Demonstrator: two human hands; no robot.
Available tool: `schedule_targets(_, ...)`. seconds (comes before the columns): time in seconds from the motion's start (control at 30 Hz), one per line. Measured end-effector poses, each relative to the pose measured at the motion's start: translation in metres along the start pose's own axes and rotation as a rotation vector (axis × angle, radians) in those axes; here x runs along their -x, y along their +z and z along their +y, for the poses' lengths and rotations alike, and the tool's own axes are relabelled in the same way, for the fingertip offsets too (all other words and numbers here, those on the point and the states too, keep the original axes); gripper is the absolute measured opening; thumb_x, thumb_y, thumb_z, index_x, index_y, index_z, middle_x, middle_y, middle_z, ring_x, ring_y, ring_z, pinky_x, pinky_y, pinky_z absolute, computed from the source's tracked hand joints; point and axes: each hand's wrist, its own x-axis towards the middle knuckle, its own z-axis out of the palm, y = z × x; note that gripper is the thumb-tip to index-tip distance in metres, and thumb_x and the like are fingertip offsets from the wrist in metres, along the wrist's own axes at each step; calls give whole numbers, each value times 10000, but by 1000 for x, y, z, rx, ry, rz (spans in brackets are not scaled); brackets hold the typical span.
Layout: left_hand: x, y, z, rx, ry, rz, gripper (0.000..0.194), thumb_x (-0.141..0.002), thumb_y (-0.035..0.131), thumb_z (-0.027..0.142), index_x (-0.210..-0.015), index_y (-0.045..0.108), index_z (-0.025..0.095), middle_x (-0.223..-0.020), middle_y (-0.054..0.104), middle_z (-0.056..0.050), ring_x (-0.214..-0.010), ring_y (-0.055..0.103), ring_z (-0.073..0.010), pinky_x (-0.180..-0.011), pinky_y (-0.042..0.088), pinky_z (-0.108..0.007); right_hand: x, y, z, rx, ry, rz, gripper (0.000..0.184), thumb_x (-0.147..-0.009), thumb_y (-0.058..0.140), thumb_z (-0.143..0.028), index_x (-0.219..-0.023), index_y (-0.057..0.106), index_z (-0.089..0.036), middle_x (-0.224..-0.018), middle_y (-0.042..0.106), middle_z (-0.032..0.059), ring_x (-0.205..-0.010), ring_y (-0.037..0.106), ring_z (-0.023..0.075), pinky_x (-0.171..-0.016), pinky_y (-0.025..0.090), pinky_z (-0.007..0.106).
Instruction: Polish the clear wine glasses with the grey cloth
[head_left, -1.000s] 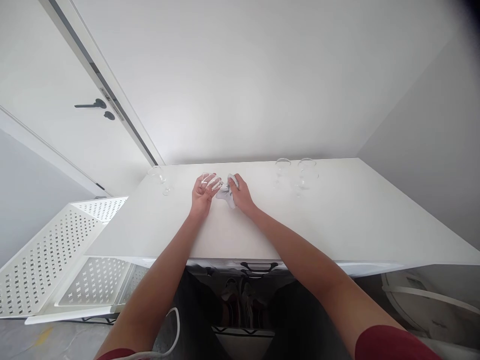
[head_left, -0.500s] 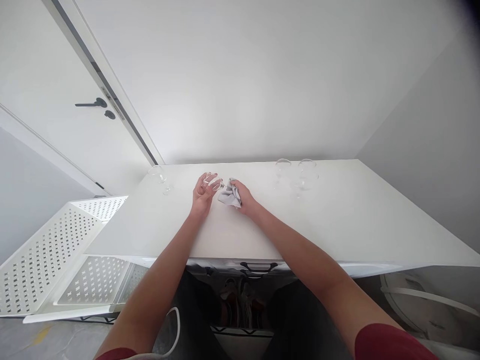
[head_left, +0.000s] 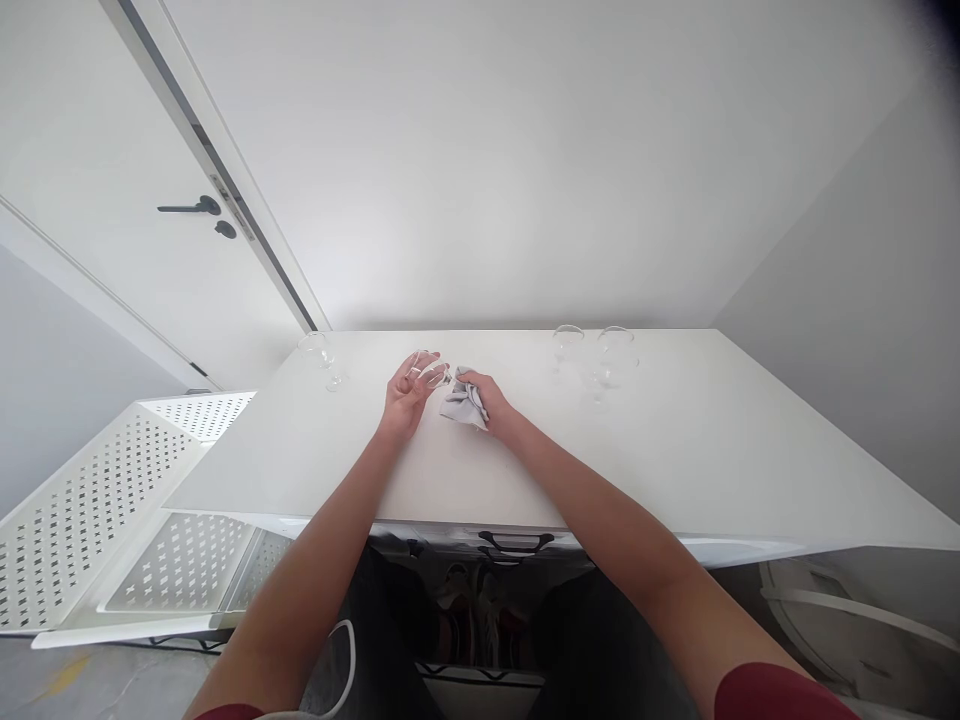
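My left hand point(head_left: 406, 401) is closed around a clear stemmed glass point(head_left: 429, 370), held tilted above the white tabletop point(head_left: 480, 470). The glass's base end points right, toward my right hand point(head_left: 491, 402). A crumpled light grey cloth point(head_left: 465, 402) is gripped in my right hand, its loose part hanging down beside the glass. I cannot tell whether the cloth touches the glass. Part of the glass is hidden behind my left fingers.
One clear stemmed glass point(head_left: 318, 352) stands at the table's far left. Toward the back right are more clear glasses point(head_left: 568, 345), faint against the white top. A white perforated rack point(head_left: 97, 500) is at the left, and a black drawer handle point(head_left: 516, 543) shows at the front edge.
My right hand and the cloth have shifted slightly right and down, away from the glass. My left hand keeps its hold on the glass nearly in place. The camera view has moved a little.
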Motion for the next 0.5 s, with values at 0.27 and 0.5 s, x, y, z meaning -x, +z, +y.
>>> schedule_targets(0.27, -1, 0, 1, 16, 15, 112, 496, -820, 789, 512, -1199, 688, 209, -1467, 565, -185, -1260, 642, -366, -1160, 416, -567, 14, 7, -5, 408, -578, 138, 232, -848, 624, -419, -778, 485, -248, -840, 481, 20, -770, 447, 186, -755, 441, 329)
schedule_targets(0.5, 1, 4, 3, -23, -7, 36, 526, -803, 814, 480, -1227, 676, 200, -1394, 627, -172, -1225, 661, -358, -1128, 448, -571, 4, 2, -4, 2, 66, 28, 207, -789, 596, -378, -731, 467, -227, -696, 490, 10, -640, 479, 173, -610, 440, 320)
